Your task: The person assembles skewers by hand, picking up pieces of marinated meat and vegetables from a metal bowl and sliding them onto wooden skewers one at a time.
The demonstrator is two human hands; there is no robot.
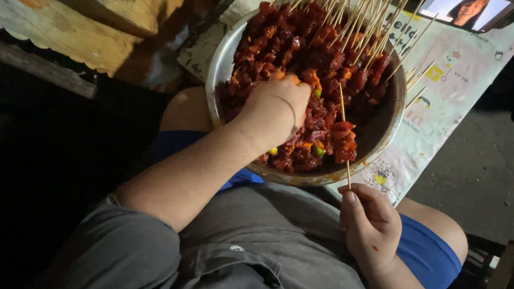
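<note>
Head view: your left hand [278,107] digs closed-fingered into the marinated meat [293,50] in the metal bowl [384,132]; your right hand [372,222] pinches a half-loaded skewer [345,138].

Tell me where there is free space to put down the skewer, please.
Inside the metal bowl one bare patch shows at its right wall, beside the skewer that the right hand holds. The printed table cover right of the bowl is bare. Crowded: the bowl's far side, stacked with finished skewers, and the meat where the left hand digs.
</note>
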